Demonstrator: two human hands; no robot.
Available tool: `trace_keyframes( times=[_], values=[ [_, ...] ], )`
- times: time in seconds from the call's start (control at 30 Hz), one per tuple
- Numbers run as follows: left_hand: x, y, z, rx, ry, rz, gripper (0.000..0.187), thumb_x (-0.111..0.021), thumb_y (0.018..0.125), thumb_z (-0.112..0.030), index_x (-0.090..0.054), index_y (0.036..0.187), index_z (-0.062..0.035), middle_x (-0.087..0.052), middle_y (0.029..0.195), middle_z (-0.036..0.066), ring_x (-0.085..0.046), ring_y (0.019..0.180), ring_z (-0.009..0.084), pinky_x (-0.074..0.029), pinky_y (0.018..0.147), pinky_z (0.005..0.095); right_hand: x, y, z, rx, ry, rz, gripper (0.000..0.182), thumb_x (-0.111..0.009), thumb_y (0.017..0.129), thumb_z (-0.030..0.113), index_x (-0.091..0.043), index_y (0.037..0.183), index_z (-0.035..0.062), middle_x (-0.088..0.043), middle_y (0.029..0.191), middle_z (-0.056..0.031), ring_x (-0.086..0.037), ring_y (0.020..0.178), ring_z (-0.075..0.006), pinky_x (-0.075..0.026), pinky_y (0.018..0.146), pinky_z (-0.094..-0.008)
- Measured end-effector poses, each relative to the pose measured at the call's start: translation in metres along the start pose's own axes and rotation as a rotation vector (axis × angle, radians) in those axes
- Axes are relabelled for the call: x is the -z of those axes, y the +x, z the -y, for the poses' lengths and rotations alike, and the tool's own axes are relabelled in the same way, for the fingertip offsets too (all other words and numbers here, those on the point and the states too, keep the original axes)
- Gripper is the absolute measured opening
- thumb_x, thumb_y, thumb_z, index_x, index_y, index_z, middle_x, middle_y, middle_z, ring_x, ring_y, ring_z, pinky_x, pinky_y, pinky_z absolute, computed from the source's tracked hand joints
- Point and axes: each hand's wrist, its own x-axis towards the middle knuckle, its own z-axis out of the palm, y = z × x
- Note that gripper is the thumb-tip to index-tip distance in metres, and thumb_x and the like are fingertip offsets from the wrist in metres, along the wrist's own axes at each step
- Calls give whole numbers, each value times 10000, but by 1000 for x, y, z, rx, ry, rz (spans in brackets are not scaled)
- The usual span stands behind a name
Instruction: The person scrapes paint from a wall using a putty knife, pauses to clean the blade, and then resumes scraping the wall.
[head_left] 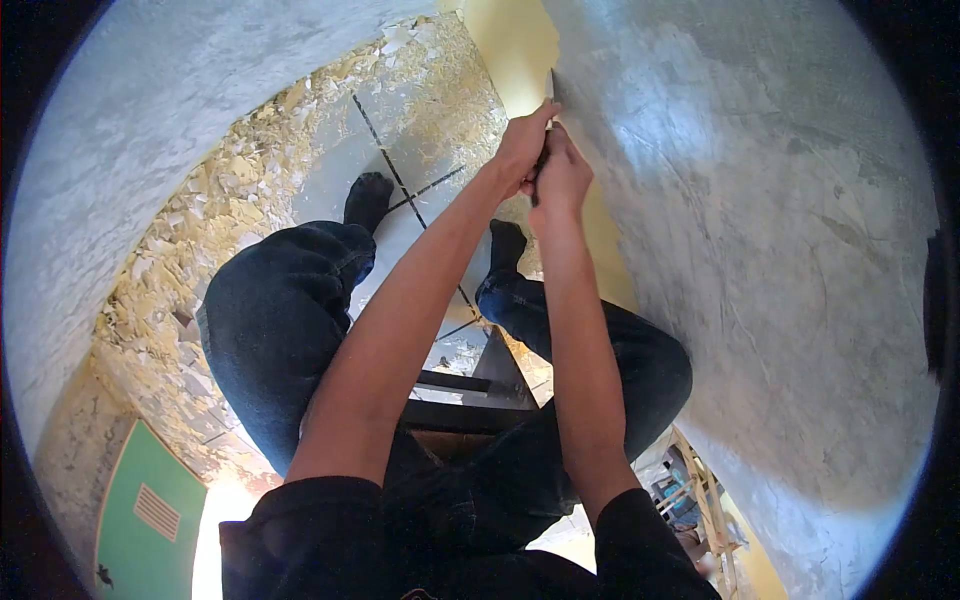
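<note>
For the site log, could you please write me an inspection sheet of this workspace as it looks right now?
Surface: grey wall, largely bare, with a yellow painted strip left at the corner.
Job's things: thin scraper blade against the wall.
Clutter: paint flakes heaped over the tiled floor.
Hands: left hand and right hand both grip the tool.
Cables: nothing seen.
Surroundings: dark stool under the person; green door lower left.

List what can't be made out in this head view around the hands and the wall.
- Scraping tool: mostly hidden by both hands, left hand, right hand.
- Stool: largely covered by legs and arms.
- Wooden frame at lower right: too distorted near the lens edge to identify.
</note>
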Motion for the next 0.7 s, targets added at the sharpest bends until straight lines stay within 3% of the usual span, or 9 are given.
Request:
trace_keyframes(
  times=[0.1, 0.2, 0.3, 0.33, 0.43, 0.5, 0.57, 0.63, 0.7],
  values=[
    [-3, 2, 2, -108, -86, -67, 439, -535, 881, -441, -557, 890, -3, -507, 620, 71, -428, 416, 152, -316, 364, 326, 12, -14, 24, -117, 90, -31, 302, -508, 967, 222, -595, 1208, 62, -525, 693, -17, -451, 475, -84, -346, 379, -253],
    [-1, 1, -7, -48, -82, -44, 441, -533, 880, -441, -566, 880, -1, -504, 597, 68, -424, 398, 154, -322, 371, 329, -1, 5, 9, -59, 6, -10, 320, -513, 964, 231, -585, 1225, 61, -529, 705, -18, -442, 485, -86, -334, 381, -239],
    [1, -2, -15, 86, 12, -28, 467, -534, 869, -455, -570, 774, 1, -524, 662, 87, -442, 420, 173, -339, 402, 339, 5, 9, 6, -33, 29, 15, 331, -509, 966, 232, -577, 1238, 55, -529, 708, -17, -442, 484, -91, -333, 378, -243],
    [-3, 3, -7, -63, 38, -80, 473, -533, 867, -460, -560, 757, -1, -529, 662, 82, -457, 450, 170, -347, 412, 343, 7, 3, 13, -55, 37, 14, 336, -507, 967, 231, -574, 1242, 49, -530, 709, -16, -441, 482, -93, -333, 377, -248],
    [5, 14, 3, -190, 58, -88, 468, -528, 869, -458, -554, 773, -1, -531, 666, 74, -475, 495, 169, -351, 419, 351, 7, -11, 24, -136, 75, -15, 339, -504, 971, 225, -571, 1245, 37, -532, 710, -14, -439, 483, -93, -328, 376, -254],
    [6, 1, -9, -136, 37, -77, 464, -515, 872, -458, -562, 775, -7, -534, 664, 70, -486, 540, 170, -369, 453, 360, -1, -4, 11, -123, 42, -3, 344, -498, 978, 237, -565, 1250, 38, -532, 717, -13, -442, 485, -88, -328, 376, -253],
    [6, -7, -15, 91, 104, -32, 468, -502, 876, -456, -572, 766, -6, -527, 644, 70, -482, 536, 173, -377, 467, 364, -4, 2, -2, -17, -2, 29, 344, -487, 986, 265, -564, 1251, 60, -528, 715, -12, -445, 475, -90, -334, 373, -252],
    [7, 5, -8, 48, 78, -31, 460, -498, 873, -423, -588, 755, 13, -544, 640, 84, -494, 541, 185, -381, 459, 367, 2, 4, 0, -44, 12, 30, 347, -483, 988, 290, -564, 1245, 71, -521, 705, -3, -448, 464, -87, -337, 370, -249],
    [5, 5, -10, 0, 96, -109, 530, -497, 891, -437, -609, 1171, -1, -636, 1140, 113, -562, 1028, 176, -456, 818, 336, 10, -2, 6, -114, 5, 80, 340, -495, 982, 296, -591, 1229, 84, -490, 640, -2, -434, 428, -93, -338, 359, -264]
  ],
)
